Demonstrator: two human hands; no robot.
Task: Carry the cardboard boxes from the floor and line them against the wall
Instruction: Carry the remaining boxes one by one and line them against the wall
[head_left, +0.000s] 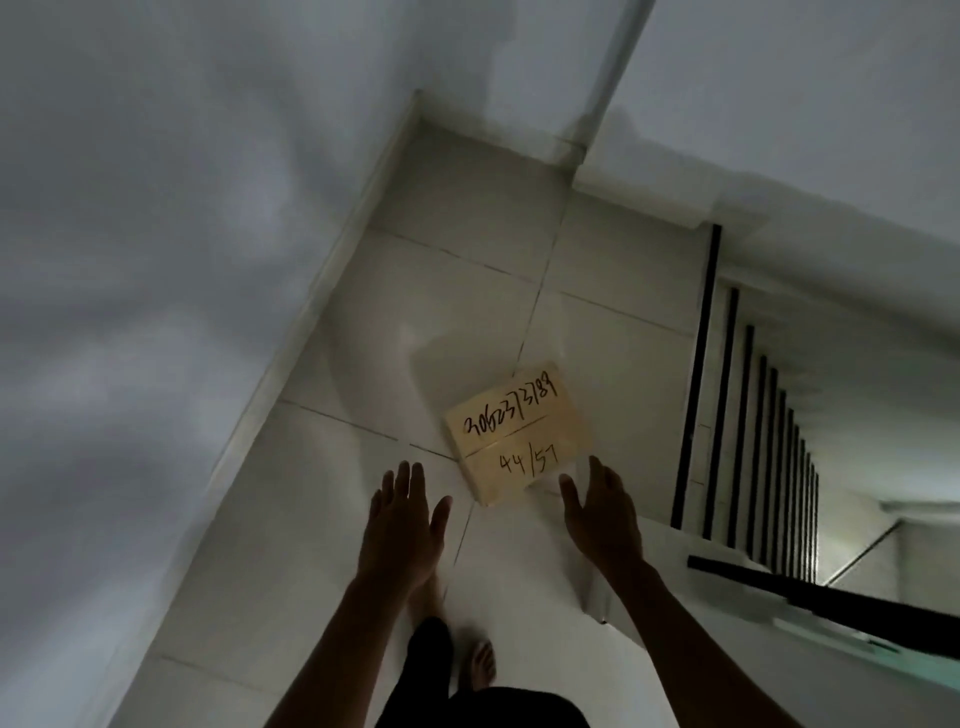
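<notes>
One tan cardboard box (519, 431) with black handwritten numbers on its top lies on the white tiled floor, away from the wall, near the middle of the landing. My left hand (408, 512) hovers just below and left of the box, fingers spread, holding nothing. My right hand (597, 506) is stretched out at the box's lower right corner, fingers apart, close to it but not gripping. Both forearms reach in from the bottom edge of the view.
A white wall (156, 260) with a skirting runs along the left to a corner at the top. A stairwell with black-edged steps (753, 441) drops away on the right, behind a dark handrail (831, 597). My bare feet (480, 665) stand on the tiles.
</notes>
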